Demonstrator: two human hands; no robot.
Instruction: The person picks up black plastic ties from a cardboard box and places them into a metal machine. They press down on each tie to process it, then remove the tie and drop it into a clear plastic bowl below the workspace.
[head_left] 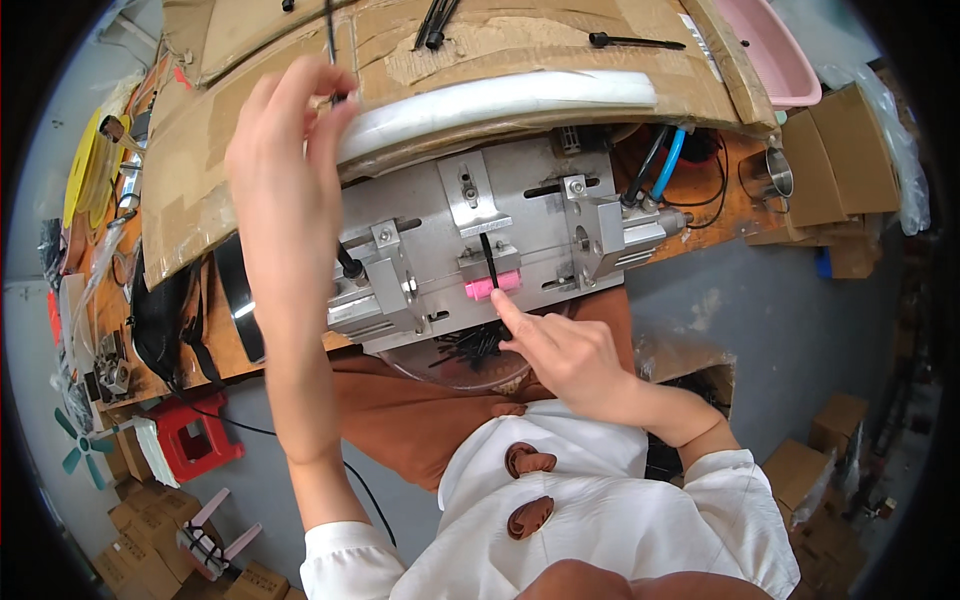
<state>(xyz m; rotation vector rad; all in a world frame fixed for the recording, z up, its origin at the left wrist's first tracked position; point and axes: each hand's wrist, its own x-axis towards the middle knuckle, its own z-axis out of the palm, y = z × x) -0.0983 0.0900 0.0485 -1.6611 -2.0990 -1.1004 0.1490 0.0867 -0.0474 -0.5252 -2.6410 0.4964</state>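
Note:
My left hand [290, 130] is raised over the cardboard sheet [500, 50], its fingertips pinching a thin black cable tie [330, 40] near a white foam strip [500, 100]. My right hand [560, 355] points its index finger at the grey metal fixture [500, 230], the fingertip touching a black cable tie [489, 262] that stands in a slot above a pink block [490, 288]. A clear bowl [470, 365] holding several black cable ties sits just below the fixture, on my lap.
More black cable ties [635, 42] lie on the cardboard. A pink tray [775, 50] sits at the top right, blue and black hoses [665, 165] beside the fixture. Cardboard boxes [840, 180] stand right, a red stool [195, 440] and a small fan [80, 445] lower left.

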